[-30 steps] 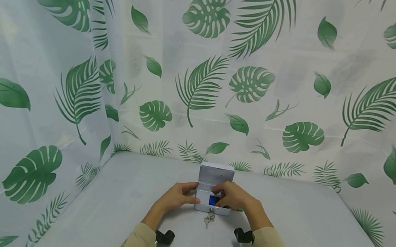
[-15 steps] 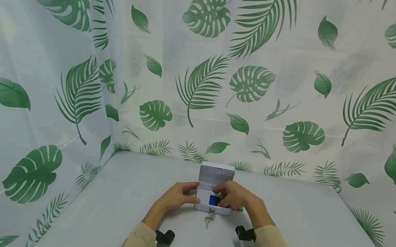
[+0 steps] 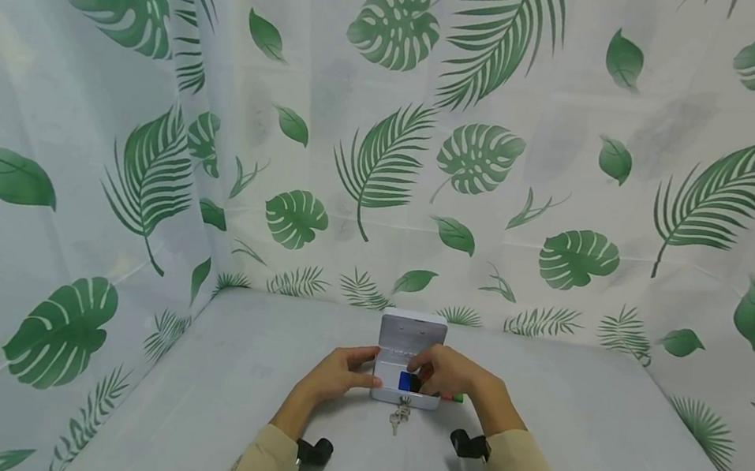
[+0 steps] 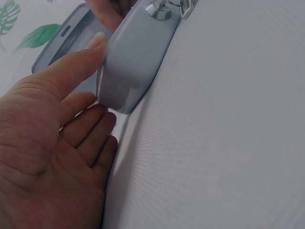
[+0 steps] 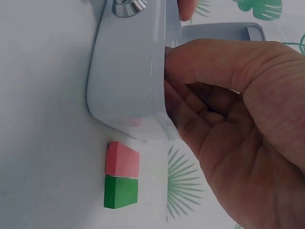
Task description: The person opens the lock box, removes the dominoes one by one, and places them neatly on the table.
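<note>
A small pale grey cash box (image 3: 385, 396) stands on the table with its lid (image 3: 412, 336) raised. My left hand (image 3: 334, 373) holds its left end, the thumb (image 4: 78, 64) on the front rim and a finger at the back corner. The right hand (image 3: 452, 373) reaches over the right end with bent fingers inside. The front wall (image 5: 124, 71) hides those fingertips in the right wrist view, so whatever they hold cannot be made out. Within the box lie a flat blue piece (image 3: 404, 381) and a dark piece (image 3: 415, 384) beside my right fingers.
Keys (image 3: 395, 421) hang from the lock (image 5: 128, 7) at the box's front. Just right of the box, a red block (image 5: 122, 160) and a green block (image 5: 121, 192) sit against each other. White leaf-printed cloth (image 3: 388, 157) rises behind the table (image 3: 264, 332).
My right hand has shifted slightly to the right within the box, showing more of the dark piece. The red block now shows beside the green one in the head view. My left hand stays put.
</note>
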Tool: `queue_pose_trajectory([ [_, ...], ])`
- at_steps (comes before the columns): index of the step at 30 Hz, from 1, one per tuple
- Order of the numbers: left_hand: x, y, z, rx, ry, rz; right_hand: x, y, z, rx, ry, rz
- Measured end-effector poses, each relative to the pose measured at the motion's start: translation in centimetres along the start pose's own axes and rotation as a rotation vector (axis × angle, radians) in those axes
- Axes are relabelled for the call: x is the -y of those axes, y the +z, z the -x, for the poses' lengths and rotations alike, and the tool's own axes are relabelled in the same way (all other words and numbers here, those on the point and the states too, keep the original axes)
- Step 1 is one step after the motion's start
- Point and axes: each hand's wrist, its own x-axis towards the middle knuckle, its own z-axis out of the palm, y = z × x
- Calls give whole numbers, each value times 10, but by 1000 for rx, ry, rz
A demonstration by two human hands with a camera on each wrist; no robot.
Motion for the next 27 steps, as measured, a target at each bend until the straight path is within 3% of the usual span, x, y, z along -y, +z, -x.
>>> queue_pose_trajectory([
  [7, -1, 0, 1, 5, 7, 1, 1, -1, -1, 31, 26, -6],
  [15, -3, 0, 2, 0, 1, 1, 2, 3, -4, -26, 49, 78],
  [21, -2, 0, 3, 3, 1, 6, 0, 8, -7, -59, 13, 156],
  [27, -1, -1, 1, 8, 10, -3, 0, 10, -9, -66, 5, 152],
])
